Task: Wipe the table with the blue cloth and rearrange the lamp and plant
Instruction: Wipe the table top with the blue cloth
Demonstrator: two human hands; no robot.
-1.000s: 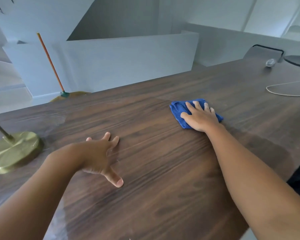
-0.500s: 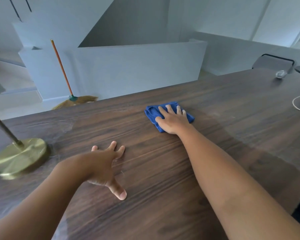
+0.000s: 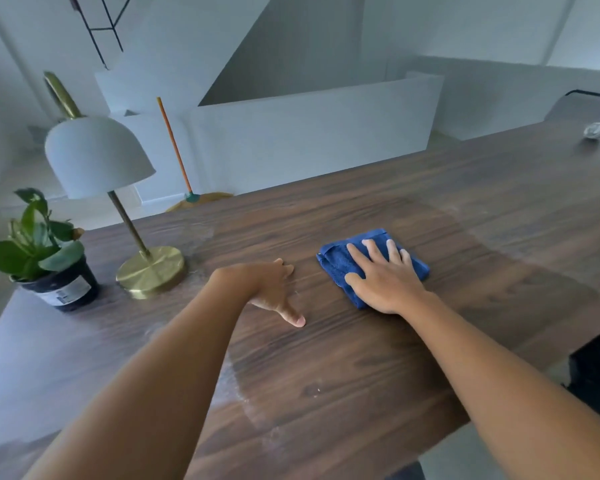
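Note:
My right hand [image 3: 385, 280] lies flat on the folded blue cloth [image 3: 336, 263] and presses it onto the dark wooden table [image 3: 326, 375]. My left hand [image 3: 272, 291] rests palm down on the wood just left of the cloth, fingers spread, thumb pointing toward me. At the left stands the lamp [image 3: 99, 157] with a pale dome shade and a round brass base [image 3: 151, 271]. Left of it, near the table's corner, is the plant [image 3: 35, 244] in a black pot. A darker wiped patch surrounds the cloth.
A small shiny object [image 3: 595, 130] lies at the table's far right. Behind the table a broom [image 3: 175, 150] with an orange handle leans on a white half wall. A black object [image 3: 596, 372] sits at the right near the table's near edge.
My right hand has slid the cloth toward me and to the left across the table. My view has swung left, bringing the whole lamp and the plant into sight. My left hand has stayed put.

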